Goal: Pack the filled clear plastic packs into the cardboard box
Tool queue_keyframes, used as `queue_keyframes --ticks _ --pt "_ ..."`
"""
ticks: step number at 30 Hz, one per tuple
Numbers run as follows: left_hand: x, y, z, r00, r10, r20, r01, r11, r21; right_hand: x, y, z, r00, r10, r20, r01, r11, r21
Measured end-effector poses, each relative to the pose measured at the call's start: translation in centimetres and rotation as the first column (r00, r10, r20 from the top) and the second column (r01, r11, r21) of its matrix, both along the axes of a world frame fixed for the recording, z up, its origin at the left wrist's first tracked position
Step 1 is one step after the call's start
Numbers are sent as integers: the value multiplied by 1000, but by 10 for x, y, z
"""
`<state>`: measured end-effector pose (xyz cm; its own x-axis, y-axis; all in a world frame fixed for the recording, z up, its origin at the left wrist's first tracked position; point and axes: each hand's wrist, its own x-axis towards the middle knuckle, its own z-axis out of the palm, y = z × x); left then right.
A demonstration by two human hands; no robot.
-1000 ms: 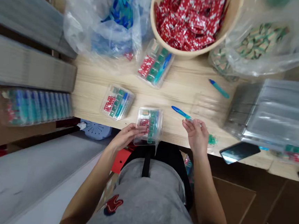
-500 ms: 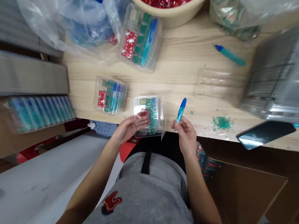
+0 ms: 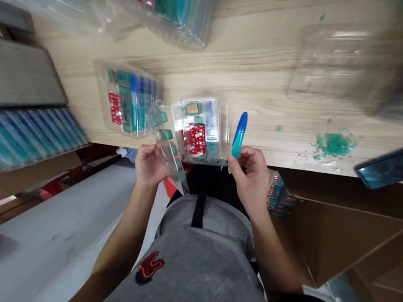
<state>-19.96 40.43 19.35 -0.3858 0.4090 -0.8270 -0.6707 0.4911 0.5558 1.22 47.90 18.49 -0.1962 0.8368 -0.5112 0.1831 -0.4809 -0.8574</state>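
Note:
A clear plastic clamshell box (image 3: 199, 129) with red and green packets inside rests at the near edge of the wooden table (image 3: 264, 81). My left hand (image 3: 149, 163) grips its transparent lid (image 3: 168, 150), swung out to the left and down. My right hand (image 3: 252, 174) pinches a blue and teal pen-shaped stick (image 3: 239, 134), held upright just right of the box.
A filled clear box (image 3: 130, 98) lies left of the open one and another (image 3: 170, 2) farther back. An empty clear tray (image 3: 336, 64) sits back right, green crumbs (image 3: 332, 144) and a dark phone (image 3: 391, 163) on the right. A row of packed boxes (image 3: 22, 135) is at left.
My right hand picked the blue stick off the table and brought it beside the box. My left hand has swung the box lid out. The view has tilted down and closer.

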Motion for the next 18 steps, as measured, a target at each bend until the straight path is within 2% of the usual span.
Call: queue_keyframes --ticks 6,10,14,18 --pt "-3 -8 -5 997 44 68 -46 999 20 -22 3 2 951 162 263 -214 959 183" --pt "-2 -6 -6 994 2 107 -3 1000 9 -31 6 -2 888 242 390 -332 926 181" --pt "-5 -4 -5 994 -43 99 43 999 2 -30 6 -4 873 210 439 -328 921 212" --pt "-4 6 1 993 -105 59 101 993 61 -22 7 -12 919 158 362 -258 935 245"
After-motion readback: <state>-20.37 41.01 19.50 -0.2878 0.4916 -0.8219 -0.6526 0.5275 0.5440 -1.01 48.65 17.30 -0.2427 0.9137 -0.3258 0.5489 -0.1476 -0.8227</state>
